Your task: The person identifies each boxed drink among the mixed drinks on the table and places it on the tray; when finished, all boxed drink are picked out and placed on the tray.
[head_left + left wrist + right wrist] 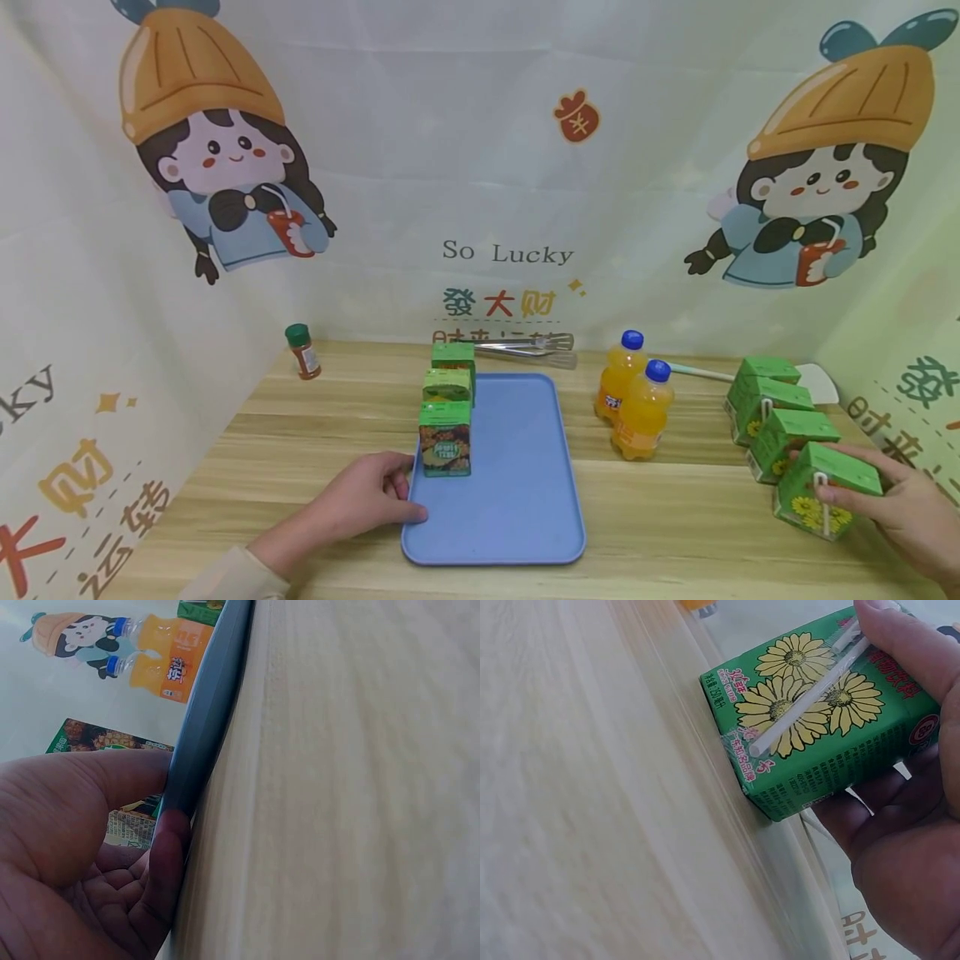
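Note:
My left hand (367,496) pinches the left rim of a blue tray (517,500), thumb on top and fingers curled under the edge, as the left wrist view shows. Three green juice cartons (446,442) stand in a row along the tray's left side. At the right, my right hand (903,504) grips a green drink carton (802,712) printed with yellow flowers, a wrapped straw (810,697) on its front. Thumb and fingers hold it from opposite sides. Behind it, several matching cartons (795,433) stand in a row.
Two orange drink bottles (641,417) with blue caps stand right of the tray. A spice jar (303,354) with a green lid is at the back left. Metal tongs (525,346) lie behind the tray. A pale spatula (817,383) lies behind the right-hand cartons.

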The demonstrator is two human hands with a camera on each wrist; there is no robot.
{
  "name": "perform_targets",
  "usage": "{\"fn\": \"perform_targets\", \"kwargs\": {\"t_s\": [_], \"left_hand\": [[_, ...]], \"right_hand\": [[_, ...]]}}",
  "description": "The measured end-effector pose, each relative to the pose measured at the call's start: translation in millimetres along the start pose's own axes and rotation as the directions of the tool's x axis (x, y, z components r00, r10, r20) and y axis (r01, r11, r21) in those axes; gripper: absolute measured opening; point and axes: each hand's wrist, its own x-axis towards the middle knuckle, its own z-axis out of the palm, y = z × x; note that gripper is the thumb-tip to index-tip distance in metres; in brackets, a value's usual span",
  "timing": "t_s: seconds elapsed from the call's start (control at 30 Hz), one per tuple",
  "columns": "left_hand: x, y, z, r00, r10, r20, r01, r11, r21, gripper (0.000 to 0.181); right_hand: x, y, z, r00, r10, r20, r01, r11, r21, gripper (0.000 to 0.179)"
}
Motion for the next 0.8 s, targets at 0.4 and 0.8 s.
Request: {"fn": "perform_targets", "kwargs": {"t_s": [0.4, 0.8], "left_hand": [[0.1, 0.8, -1.5, 1.0, -0.02, 0.005, 0.02, 1.0, -0.001, 0.079], [0.6, -0.8, -1.2, 1.0, -0.021, 0.006, 0.021, 1.0, 0.005, 0.08]], "right_hand": [[-0.2, -7.8, 6.8, 0.995, 0.073, -0.061, -0.086, 0.964, -0.251, 0.057], [2.5, -9.2, 6.8, 0.993, 0.094, -0.066, -0.112, 0.909, -0.401, 0.055]]}}
